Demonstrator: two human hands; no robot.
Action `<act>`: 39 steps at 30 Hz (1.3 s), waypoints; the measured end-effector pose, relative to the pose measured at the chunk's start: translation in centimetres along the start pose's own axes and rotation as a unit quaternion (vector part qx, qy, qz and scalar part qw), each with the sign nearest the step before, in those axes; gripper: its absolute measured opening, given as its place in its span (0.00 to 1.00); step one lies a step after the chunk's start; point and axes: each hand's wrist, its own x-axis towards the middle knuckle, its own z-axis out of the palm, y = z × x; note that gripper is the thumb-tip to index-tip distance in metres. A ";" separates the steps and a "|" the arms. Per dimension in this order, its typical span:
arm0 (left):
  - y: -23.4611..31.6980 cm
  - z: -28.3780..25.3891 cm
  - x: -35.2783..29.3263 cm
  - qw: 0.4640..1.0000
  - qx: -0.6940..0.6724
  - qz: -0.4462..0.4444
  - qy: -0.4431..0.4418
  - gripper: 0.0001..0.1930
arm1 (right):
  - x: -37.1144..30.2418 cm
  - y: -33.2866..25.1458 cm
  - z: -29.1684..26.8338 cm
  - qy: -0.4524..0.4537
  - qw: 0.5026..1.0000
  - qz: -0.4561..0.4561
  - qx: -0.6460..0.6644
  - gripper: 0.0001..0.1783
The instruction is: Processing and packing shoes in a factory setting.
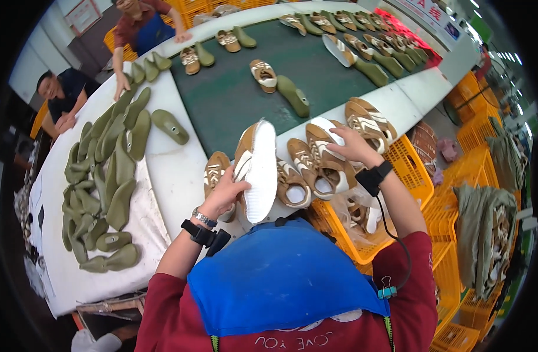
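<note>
In my left hand (225,192) is a brown sneaker (243,154) with white stripes, tilted so that its flat white underside (262,170) shows. My right hand (352,146) is closed over the front of another brown sneaker (319,142); a white sole part shows by its fingertips, and the fingers partly hide it. Between my hands stand a laced sneaker (302,154) and one with a pale insole (293,186). Behind my left hand is one more brown sneaker (215,167), partly covered. To the right of my right hand lies a pair of brown-and-white sneakers (371,122).
Green shoe lasts (122,158) pile up on the white table (163,158) at left. Sneakers and lasts sit on the green conveyor belt (222,94) ahead. A yellow crate (412,176) with shoes stands at my right. Two people (145,29) (75,94) are at the far left.
</note>
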 end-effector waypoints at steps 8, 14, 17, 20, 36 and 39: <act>7.9 0.2 -5.8 0.676 0.532 0.473 0.190 0.21 | 3.5 -15.3 -2.9 -0.237 0.881 -0.072 0.404 0.30; 9.1 -2.6 -7.1 0.560 0.558 0.516 0.330 0.21 | 4.3 -19.8 0.4 -0.254 0.762 -0.016 0.596 0.31; 9.1 -3.0 -7.6 0.606 0.495 0.465 0.414 0.28 | 4.3 -22.3 1.7 -0.132 0.820 -0.018 0.556 0.29; 7.9 -2.4 -7.7 0.847 0.176 0.372 0.337 0.31 | 4.6 -23.0 6.0 0.018 0.858 -0.111 0.501 0.29; 7.1 -2.0 -7.5 0.756 0.290 0.453 0.372 0.20 | 5.1 -25.7 6.6 0.186 0.910 -0.201 0.311 0.20; 7.3 -2.1 -8.0 0.746 0.338 0.433 0.375 0.20 | 5.0 -25.9 6.7 0.170 0.913 -0.232 0.290 0.17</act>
